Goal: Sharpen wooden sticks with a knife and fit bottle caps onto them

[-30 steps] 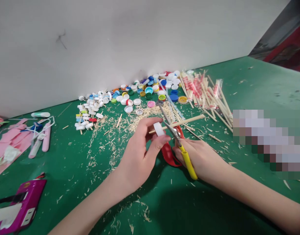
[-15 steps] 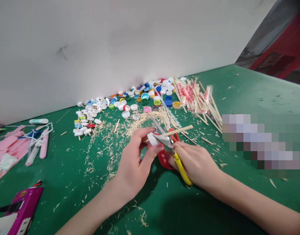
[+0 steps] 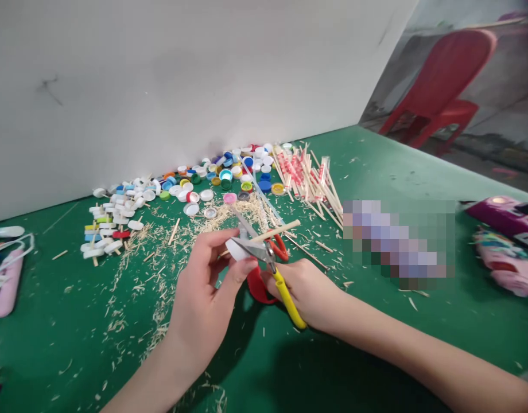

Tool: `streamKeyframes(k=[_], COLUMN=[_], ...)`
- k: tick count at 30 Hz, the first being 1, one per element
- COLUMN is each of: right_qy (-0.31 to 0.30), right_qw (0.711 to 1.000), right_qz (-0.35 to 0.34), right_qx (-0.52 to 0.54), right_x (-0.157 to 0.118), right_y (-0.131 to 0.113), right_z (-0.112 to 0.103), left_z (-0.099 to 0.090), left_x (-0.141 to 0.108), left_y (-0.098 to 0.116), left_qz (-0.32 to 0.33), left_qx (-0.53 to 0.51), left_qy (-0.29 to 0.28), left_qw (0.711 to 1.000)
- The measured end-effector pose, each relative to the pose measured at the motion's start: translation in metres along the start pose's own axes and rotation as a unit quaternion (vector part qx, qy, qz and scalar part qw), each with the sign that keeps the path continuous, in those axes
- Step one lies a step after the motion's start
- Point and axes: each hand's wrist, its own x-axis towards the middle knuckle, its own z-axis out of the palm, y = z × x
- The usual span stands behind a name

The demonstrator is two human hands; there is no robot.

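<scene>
Between thumb and fingers, my left hand (image 3: 206, 281) grips a white bottle cap (image 3: 238, 250) with a wooden stick (image 3: 275, 231) passing through or behind it, slanting up to the right. My right hand (image 3: 305, 289) is closed around a tool with one yellow handle (image 3: 290, 301) and a red part (image 3: 259, 287); its pointed metal blades (image 3: 255, 249) lie open against the cap and stick. The fingers of my right hand are partly hidden by the tool.
Colourful bottle caps (image 3: 226, 176) lie along the white wall (image 3: 160, 74), beside caps joined on sticks (image 3: 104, 229). Wooden sticks in wrappers (image 3: 307, 175), wood shavings (image 3: 221, 209), a blurred-out patch and a pink-purple object (image 3: 505, 218) are further right. A red chair (image 3: 449, 74) stands beyond.
The view has turned right, so everything sits further left and the chair shows more fully. Both hands keep their hold on the cap and tool, with little movement between them.
</scene>
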Motion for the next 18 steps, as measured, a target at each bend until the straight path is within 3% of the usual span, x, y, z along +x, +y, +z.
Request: streamKeyframes(k=[4, 8, 12, 15, 18], right_qy=[0.030, 0.129, 0.223, 0.212, 0.134], right_qw=[0.999, 0.990, 0.969, 0.971, 0.984], right_qz=[-0.009, 0.024, 0.035, 0.052, 0.109], right_qx=[0.002, -0.043, -0.104, -0.094, -0.032], right_x=[-0.002, 0.002, 0.009, 0.011, 0.011], right_y=[0.002, 0.004, 0.001, 0.000, 0.002], right_z=[0.001, 0.001, -0.002, 0.001, 0.005], left_z=[-0.004, -0.012, -0.017, -0.018, -0.018], left_x=[0.001, 0.003, 0.004, 0.004, 0.004], left_y=[0.000, -0.009, -0.020, -0.027, -0.035], left_qz=[0.011, -0.005, -0.035, -0.036, -0.029], left_qx=[0.050, 0.105, 0.094, 0.084, 0.068], left_qy=[-0.023, -0.051, -0.061, -0.064, -0.071], left_qw=[0.998, 0.993, 0.993, 0.994, 0.995])
